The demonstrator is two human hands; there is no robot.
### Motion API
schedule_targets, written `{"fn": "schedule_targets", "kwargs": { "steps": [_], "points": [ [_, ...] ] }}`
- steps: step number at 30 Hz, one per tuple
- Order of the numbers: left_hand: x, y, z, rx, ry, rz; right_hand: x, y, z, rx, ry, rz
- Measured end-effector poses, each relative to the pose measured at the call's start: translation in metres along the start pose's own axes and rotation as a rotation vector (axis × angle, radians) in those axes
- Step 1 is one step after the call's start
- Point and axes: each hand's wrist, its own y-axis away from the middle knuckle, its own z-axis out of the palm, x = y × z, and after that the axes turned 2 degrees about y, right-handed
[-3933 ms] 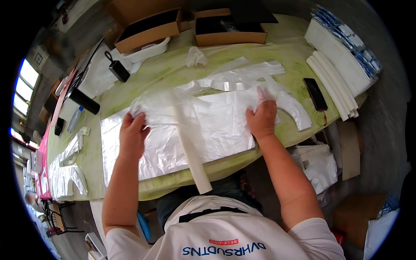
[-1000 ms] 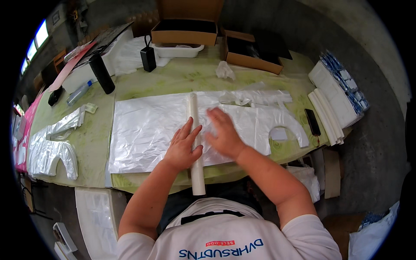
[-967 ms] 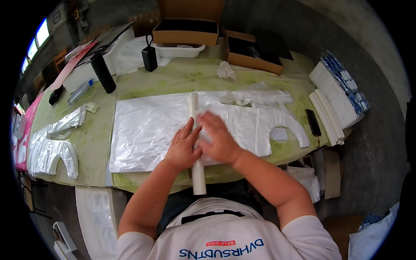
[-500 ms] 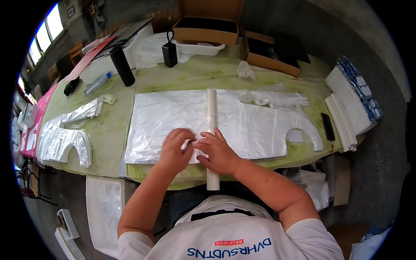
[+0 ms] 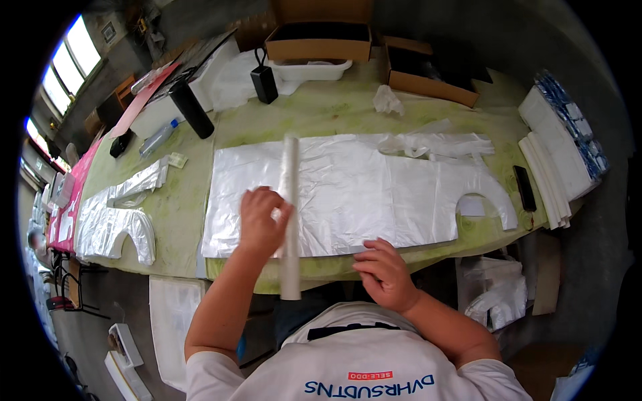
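Note:
A long pale plastic roll (image 5: 289, 244) lies across the white plastic sheets, its near end jutting past the table's front edge. My left hand (image 5: 261, 217) is at its left side, fingers curled, with thumb and index finger against the roll. The palm side is hidden. My right hand (image 5: 386, 275) hovers by the front edge, holding nothing, its fingers loosely bent and apart. Under the roll, the stack of thin white plastic sheets (image 5: 361, 194) spreads flat; on the right it ends in strap-like pieces and a curved cutout.
Folded silvery plastic (image 5: 114, 214) lies at left. Behind stand a black cylinder (image 5: 192, 110), a clear bottle (image 5: 158, 138), a black box with a loop (image 5: 264, 83) and cardboard boxes (image 5: 431, 80). A phone (image 5: 524, 188) and white rolls (image 5: 543, 180) lie at right.
The roll has shifted left over the sheets, and my left hand has moved left with it. My right hand has drawn away from the roll toward me and to the right.

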Motion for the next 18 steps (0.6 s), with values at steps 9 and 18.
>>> {"fn": "schedule_targets", "kwargs": {
  "steps": [9,18],
  "points": [
    [0.009,-0.002,-0.020,-0.360,-0.436,-0.326,-0.008,0.019,0.008,-0.183,-0.245,-0.036],
    [-0.061,0.023,-0.057,-0.223,-0.483,-0.623,0.004,0.035,-0.006,-0.105,-0.220,0.022]
  ]
}}
